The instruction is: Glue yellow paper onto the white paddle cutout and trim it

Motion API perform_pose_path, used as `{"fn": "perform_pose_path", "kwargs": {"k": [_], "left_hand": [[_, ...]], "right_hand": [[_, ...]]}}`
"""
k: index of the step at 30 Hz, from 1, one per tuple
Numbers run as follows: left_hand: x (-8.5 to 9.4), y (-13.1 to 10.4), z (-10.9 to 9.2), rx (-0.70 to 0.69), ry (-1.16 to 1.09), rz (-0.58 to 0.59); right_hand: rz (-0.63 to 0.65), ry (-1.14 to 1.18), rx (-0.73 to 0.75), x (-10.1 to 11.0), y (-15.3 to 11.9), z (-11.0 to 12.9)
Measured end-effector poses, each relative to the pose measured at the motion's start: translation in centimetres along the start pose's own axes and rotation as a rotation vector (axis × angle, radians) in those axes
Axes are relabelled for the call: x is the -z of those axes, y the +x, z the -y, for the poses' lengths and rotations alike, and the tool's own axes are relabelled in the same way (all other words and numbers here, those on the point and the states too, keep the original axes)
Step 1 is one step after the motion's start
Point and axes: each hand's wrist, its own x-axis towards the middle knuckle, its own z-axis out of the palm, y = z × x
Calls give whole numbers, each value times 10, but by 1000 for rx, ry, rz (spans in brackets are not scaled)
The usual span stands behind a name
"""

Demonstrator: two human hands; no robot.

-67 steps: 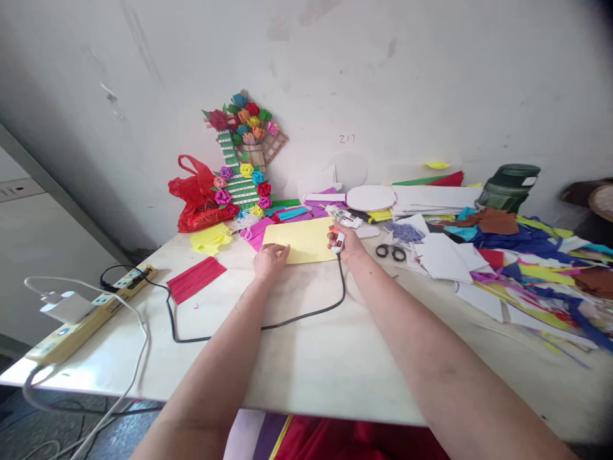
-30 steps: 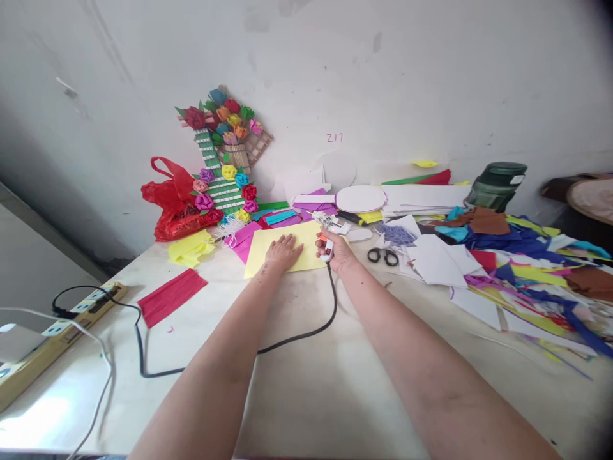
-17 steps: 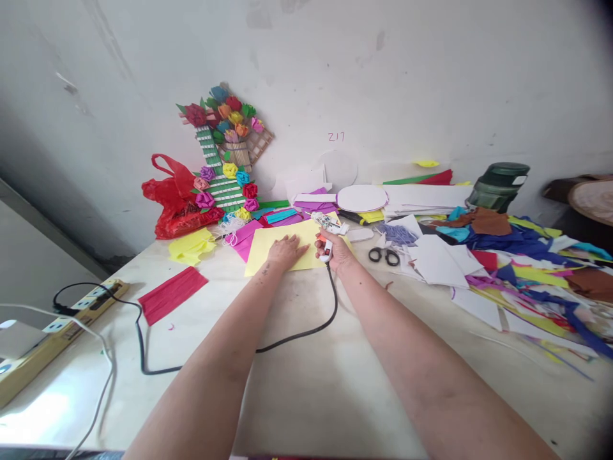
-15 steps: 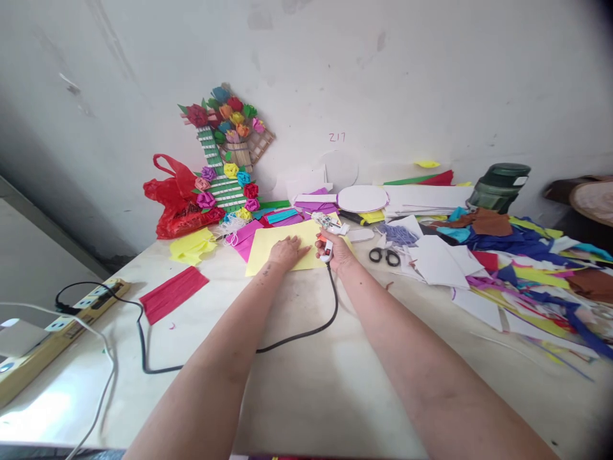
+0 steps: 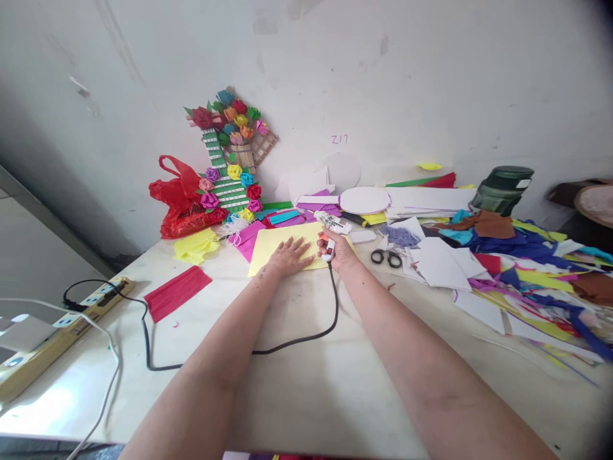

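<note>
My left hand (image 5: 290,257) lies flat with fingers spread on a pale yellow sheet (image 5: 265,248). My right hand (image 5: 341,250) is wrapped round a white glue gun (image 5: 330,222) with an orange trigger, held at the sheet's right part. A black cord (image 5: 306,337) runs from its handle across the table to the left. Black-handled scissors (image 5: 385,257) rest just right of my right hand, beside a tangle of lavender yarn (image 5: 400,236). Behind the sheet lie purple sheets (image 5: 318,206) and a white oval cutout (image 5: 364,200).
A power strip (image 5: 71,329) with plugged-in cords lies at the left edge. Crimson crepe paper (image 5: 177,293) lies near it. A red plastic bag (image 5: 178,197) and a paper-flower craft (image 5: 230,185) stand at the wall. Colourful scraps (image 5: 536,271) and a green bottle (image 5: 502,190) fill the right side.
My left hand's fingers are spread wider on the yellow sheet. My right hand keeps hold of the glue gun in about the same place. The whole view has shifted slightly.
</note>
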Motion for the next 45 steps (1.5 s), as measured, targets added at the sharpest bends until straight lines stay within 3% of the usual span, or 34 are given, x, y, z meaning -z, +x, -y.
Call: {"fn": "perform_pose_path", "kwargs": {"k": [5,13,22,30,38,41,44,45], "left_hand": [[1,-2,0,-95,-19,-3],[-7,-7,-9,-107,0,-255],[-9,-11,-17,-48,-22,-304],[-3,-15,-28,46,67,-253],[-5,-26,-34,-23,153,-272],[4,-32,-33,72,101,-379],[12,-31,-24,364,24,-563],[14,-29,-19,402,15,-576]], "right_hand": [[-6,-9,9,1,0,3],[-8,-7,2,0,-1,4],[-32,-7,2,3,0,5],[-33,-5,11,3,-1,7],[-35,16,25,5,-1,10],[-26,16,36,5,0,11],[-29,13,33,5,1,11],[-31,13,30,5,1,11]]}}
